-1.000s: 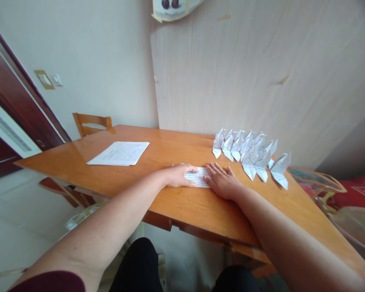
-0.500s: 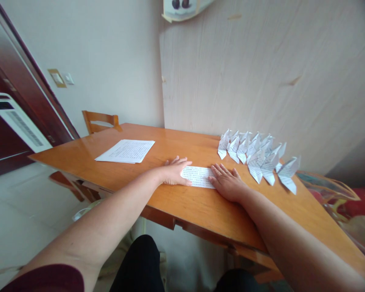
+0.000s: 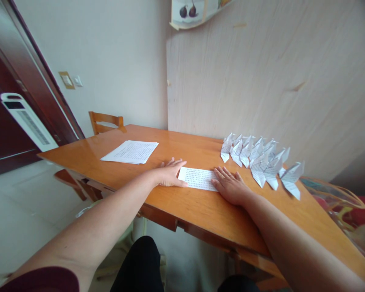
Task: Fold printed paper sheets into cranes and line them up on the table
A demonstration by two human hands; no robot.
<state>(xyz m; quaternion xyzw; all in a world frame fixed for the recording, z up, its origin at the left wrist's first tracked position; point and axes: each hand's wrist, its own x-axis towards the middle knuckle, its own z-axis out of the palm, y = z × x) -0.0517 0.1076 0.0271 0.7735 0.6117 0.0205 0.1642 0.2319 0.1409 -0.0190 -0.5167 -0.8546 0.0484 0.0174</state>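
Your fingers (image 3: pixel 224 172) stretch out on both hands, gripping nothing. A stack of printed sheets (image 3: pixel 130 152) lies far left on the table (image 3: pixel 185 146). Your left hand (image 3: pixel 170 173) spreads thumb from forefinger around the left end of a printed paper strip (image 3: pixel 199 179); your right hand (image 3: pixel 232 187) lies flat over its right end. Farther right, folded paper pieces (image 3: pixel 259 165) stand clustered.

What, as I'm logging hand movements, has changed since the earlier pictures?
The bare left hand has moved leftward, away from the bare right hand, so more of the white rectangular printed-paper strip shows between them. The right hand still lies flat over the strip's right end; the flat white printed sheets and upright white folded-paper pieces stayed put.
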